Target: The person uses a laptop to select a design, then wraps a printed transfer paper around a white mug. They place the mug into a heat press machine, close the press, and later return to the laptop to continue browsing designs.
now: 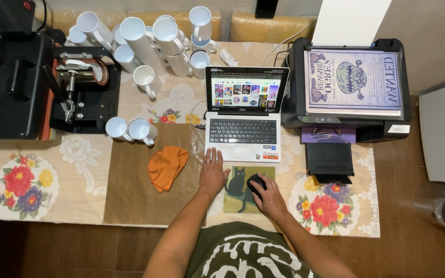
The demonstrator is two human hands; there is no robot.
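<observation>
My right hand (270, 197) rests over a black computer mouse (254, 183) on a mouse pad (235, 202) that shows a black cat. My left hand (212, 172) lies flat with fingers apart on the table, just below the left front corner of an open silver laptop (242, 131). The laptop screen shows a grid of small colourful pictures. An orange cloth (166, 166) lies crumpled just left of my left hand.
A black printer (347, 87) with a printed poster sheet on top stands right of the laptop. Several white mugs (153, 41) crowd the back; two (130, 128) lie near a black mug press (81, 87). A large heat press (6, 72) fills the far left.
</observation>
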